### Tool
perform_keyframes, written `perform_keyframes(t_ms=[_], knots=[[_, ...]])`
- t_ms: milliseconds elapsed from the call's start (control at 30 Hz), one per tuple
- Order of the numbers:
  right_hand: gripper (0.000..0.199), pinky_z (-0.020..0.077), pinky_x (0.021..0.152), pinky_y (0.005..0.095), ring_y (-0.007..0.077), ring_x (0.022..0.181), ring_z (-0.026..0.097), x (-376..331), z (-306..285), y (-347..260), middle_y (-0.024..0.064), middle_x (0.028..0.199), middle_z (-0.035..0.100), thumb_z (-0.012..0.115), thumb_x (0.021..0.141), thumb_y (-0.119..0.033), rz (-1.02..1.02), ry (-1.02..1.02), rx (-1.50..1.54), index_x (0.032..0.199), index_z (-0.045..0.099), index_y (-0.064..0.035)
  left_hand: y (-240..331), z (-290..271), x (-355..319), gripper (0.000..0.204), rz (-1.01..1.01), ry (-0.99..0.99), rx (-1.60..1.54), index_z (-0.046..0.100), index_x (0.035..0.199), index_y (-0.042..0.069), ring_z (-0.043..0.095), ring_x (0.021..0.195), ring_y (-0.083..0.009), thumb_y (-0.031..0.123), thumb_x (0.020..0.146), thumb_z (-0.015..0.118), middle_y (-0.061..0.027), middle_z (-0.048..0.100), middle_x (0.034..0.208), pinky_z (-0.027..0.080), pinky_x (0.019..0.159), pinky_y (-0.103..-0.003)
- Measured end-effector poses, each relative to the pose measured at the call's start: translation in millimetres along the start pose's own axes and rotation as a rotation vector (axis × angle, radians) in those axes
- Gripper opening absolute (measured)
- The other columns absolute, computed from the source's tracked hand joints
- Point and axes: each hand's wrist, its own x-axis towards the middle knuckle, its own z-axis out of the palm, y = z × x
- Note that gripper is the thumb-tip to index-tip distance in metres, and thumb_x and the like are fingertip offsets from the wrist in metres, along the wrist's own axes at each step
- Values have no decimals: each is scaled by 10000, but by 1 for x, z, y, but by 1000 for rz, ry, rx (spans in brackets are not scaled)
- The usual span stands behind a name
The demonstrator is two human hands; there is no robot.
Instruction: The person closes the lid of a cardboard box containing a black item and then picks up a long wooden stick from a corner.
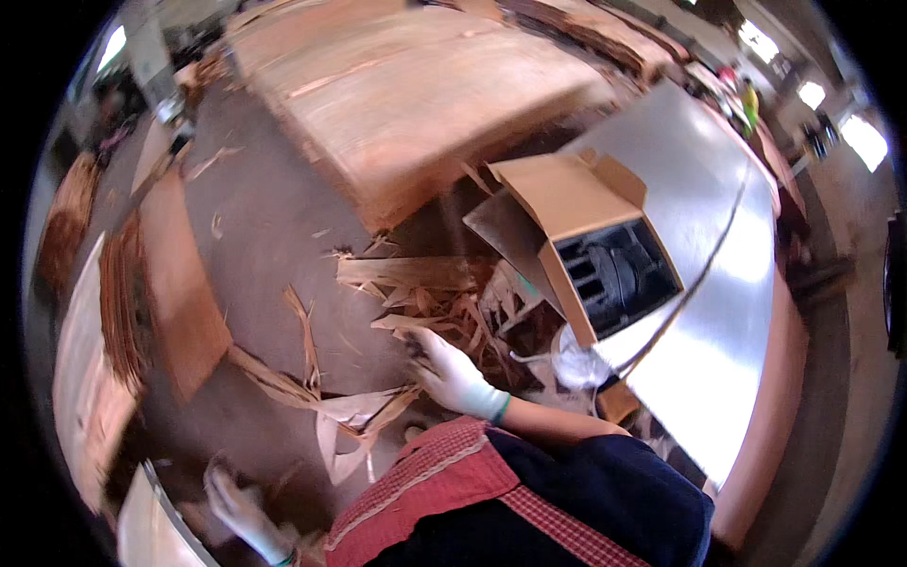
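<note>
My right hand, in a white glove with dark, dirty fingertips and a green cuff edge, hangs in front of my body. Its fingers are loosely bent with nothing visible in them, over the floor beside torn veneer scraps. My left hand, gloved the same way, is low at the left and blurred. Its fingers look stretched out, and no object shows in them. Nearest to it is the edge of a pale sheet at the lower left. Long veneer strips lie on the floor between both hands.
A large stack of wood veneer sheets stands ahead. On my right, a shiny metal-topped table carries an open cardboard box with black moulded parts. A white plastic bag is beside it. More veneer sheets lean at the left.
</note>
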Motion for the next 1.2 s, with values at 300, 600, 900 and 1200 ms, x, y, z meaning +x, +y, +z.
perform_keyframes(t_ms=[300, 600, 900, 1200], knots=[[392, 458, 908, 394, 376, 1041, 594, -119, -115, 60, 226, 1102, 596, 553, 875, -140, 403, 754, -306, 1236, 471, -12, 67, 246, -12, 236, 564, -1138, -206, 647, 1045, -5, 629, 955, -243, 159, 960, 501, -133, 664, 1025, 480, 840, -344], [552, 483, 639, 311, 185, 789, 569, -184, -217, 194, 140, 1026, 615, 620, 908, -309, 726, 1221, -67, 1312, 406, -1, 97, 394, -111, 379, 66, -1720, -461, 522, 1242, -4, 590, 989, -157, 278, 991, 496, -83, 600, 1110, 492, 875, -302], [584, 373, 1013, 350, 329, 1143, 524, -151, -222, 237, 227, 1272, 536, 602, 820, -81, 669, 1161, 66, 1333, 371, 73, 122, 564, -47, 611, -810, -1464, -623, 482, 1292, 124, 567, 957, -235, 520, 854, 638, -108, 540, 1113, 506, 870, -393], [567, 431, 940, 309, 265, 1064, 543, -156, -233, 238, 146, 1203, 557, 493, 775, 30, 644, 1190, 25, 1332, 390, 37, 200, 691, -49, 514, -953, -1531, -835, 593, 1171, 176, 606, 975, -226, 533, 810, 674, -63, 623, 1091, 518, 838, -398]])
